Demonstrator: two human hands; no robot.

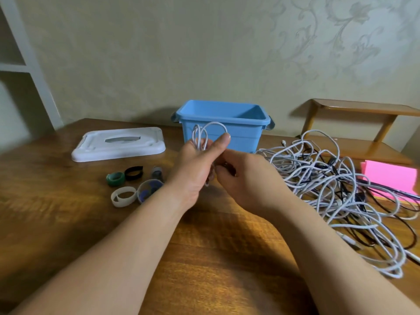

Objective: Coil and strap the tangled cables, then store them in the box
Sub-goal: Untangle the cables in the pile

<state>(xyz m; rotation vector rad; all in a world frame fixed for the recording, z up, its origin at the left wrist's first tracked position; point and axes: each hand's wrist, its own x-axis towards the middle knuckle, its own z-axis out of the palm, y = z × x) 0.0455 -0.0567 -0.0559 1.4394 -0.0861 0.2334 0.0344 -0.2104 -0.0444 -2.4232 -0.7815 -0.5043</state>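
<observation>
One white cable (205,135), looped into a small coil, stands upright in my left hand (200,164), which grips the gathered strands with the thumb raised against the outermost loop. A short tail hangs below the palm. My right hand (245,178) sits just beside it, fingers curled in at the coil's lower end; whether they actually pinch the cable I cannot tell, as the contact is hidden.

Coiling of this first cable looks about finished, with no strap on it yet. The next move, as I judge it, calls for freeing the right hand to fetch one of the straps (123,196) lying in a loose cluster to the left, then wrapping it round the coil's waist while the left hand keeps the loops from springing apart.

Directly behind the coil, the blue box (245,137) stands open and looks empty, its white lid (118,144) lying flat off to the left. On the right of the wooden table (204,258), a tangle of white and black cables (329,178) sprawls, partly over a pink sheet (391,178).
</observation>
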